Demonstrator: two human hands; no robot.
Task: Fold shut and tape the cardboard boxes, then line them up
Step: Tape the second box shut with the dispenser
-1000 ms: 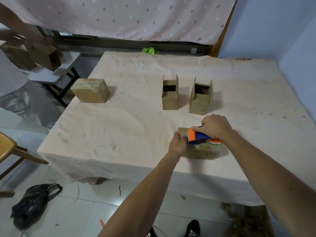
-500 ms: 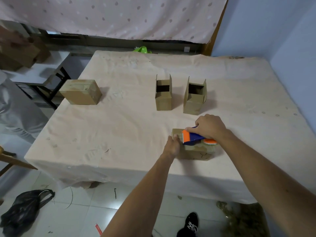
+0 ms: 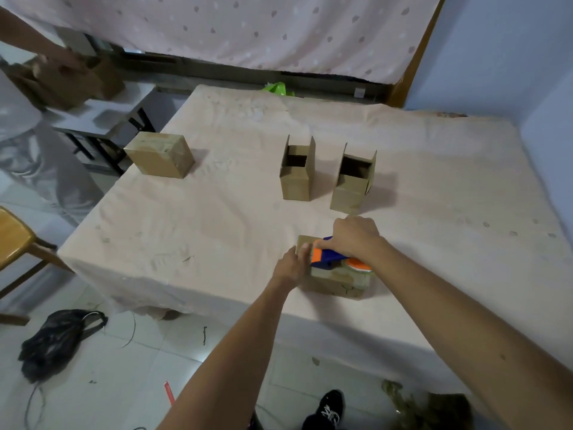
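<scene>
A closed cardboard box [image 3: 336, 282] lies near the table's front edge. My right hand [image 3: 355, 235] grips a blue and orange tape dispenser [image 3: 330, 259] that rests on the box's top. My left hand [image 3: 293, 263] presses against the box's left end, fingers on its top edge. Two open boxes stand upright farther back, one [image 3: 296, 178] on the left and one [image 3: 353, 184] on the right, flaps up. A closed box [image 3: 159, 155] sits at the table's far left.
The table wears a pale cloth [image 3: 217, 228]. Another person [image 3: 37, 144] handles boxes [image 3: 62, 79] at a small side table on the left. A wooden chair [image 3: 15, 240] and a black bag [image 3: 55, 339] are on the floor at left.
The dispenser stays on the box's left part and my hands keep their hold. The view shifted a little. The other person's hands and boxes moved at the far left.
</scene>
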